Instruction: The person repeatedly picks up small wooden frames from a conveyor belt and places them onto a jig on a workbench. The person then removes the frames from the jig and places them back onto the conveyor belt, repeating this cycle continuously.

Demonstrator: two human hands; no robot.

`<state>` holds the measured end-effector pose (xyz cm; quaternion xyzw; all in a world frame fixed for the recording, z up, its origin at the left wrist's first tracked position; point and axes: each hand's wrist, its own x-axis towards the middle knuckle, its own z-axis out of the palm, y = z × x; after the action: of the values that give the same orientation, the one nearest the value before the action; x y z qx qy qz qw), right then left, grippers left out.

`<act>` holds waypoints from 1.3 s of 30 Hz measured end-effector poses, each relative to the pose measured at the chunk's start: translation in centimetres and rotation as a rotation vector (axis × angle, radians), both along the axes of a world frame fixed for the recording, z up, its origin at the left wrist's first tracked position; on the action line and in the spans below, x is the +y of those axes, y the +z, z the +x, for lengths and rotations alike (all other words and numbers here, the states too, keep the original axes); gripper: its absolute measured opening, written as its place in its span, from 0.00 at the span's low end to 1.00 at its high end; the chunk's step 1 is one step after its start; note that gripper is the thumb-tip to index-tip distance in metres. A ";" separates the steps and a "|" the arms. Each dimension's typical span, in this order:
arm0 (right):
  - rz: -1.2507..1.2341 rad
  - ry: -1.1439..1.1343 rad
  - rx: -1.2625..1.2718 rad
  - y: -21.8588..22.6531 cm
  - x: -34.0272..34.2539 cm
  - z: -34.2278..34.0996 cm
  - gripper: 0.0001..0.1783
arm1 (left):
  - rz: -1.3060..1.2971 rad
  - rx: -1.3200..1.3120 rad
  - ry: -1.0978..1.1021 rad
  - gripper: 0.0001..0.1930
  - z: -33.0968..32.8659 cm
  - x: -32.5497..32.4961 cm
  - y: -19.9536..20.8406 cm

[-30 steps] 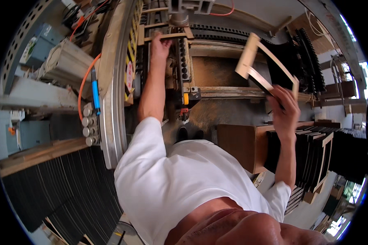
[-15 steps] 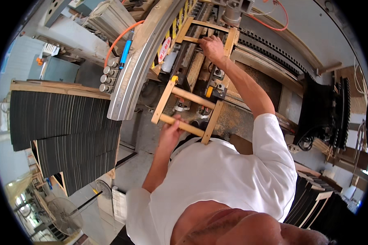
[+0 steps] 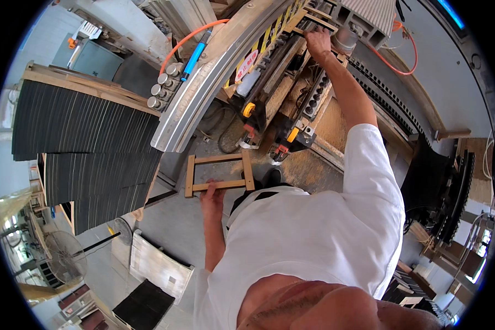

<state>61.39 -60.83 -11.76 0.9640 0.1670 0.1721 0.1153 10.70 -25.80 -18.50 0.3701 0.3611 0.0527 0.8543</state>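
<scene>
My left hand (image 3: pixel 212 199) grips the near rail of a small rectangular wooden frame (image 3: pixel 234 185), with its fingers wrapped round the wood. That frame hangs level in front of my body, apart from the machine. Stretched far forward, my right hand (image 3: pixel 318 46) is closed on the near rail of a second wooden frame (image 3: pixel 296 20). This second frame lies across the machine's long parallel rails (image 3: pixel 283 74), beside a grey cylinder (image 3: pixel 345 39). Part of it is hidden by the hand and the machine.
Yellow knobs (image 3: pixel 249 110) stick out at the rails' near ends. A curved metal beam (image 3: pixel 190 104) carries a blue pen-like tool (image 3: pixel 196 56). Dark slats (image 3: pixel 82 121) are stacked at left, near a standing fan (image 3: pixel 66 256). Sawdust (image 3: pixel 335 129) lies at right.
My right hand has pushed its frame farther forward along the rails. The left hand has drawn the other frame left, away from the rails, and turned it squarer to my body.
</scene>
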 end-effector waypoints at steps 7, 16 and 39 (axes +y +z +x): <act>0.025 0.044 -0.089 -2.1 -2.0 3.6 0.11 | 0.049 0.079 0.122 0.14 -0.7 0.3 -3.2; 0.119 0.061 -0.091 -3.3 -2.7 5.1 0.14 | 0.184 0.233 0.083 0.15 -0.3 0.5 -6.6; 0.116 -0.015 0.020 -2.6 -2.3 5.5 0.15 | 0.910 0.020 0.016 0.11 -2.2 3.8 5.5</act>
<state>66.91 -63.16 -14.39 0.9719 0.1507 0.1711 0.0591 8.47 -22.05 -13.02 0.7056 0.3125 0.2092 0.6006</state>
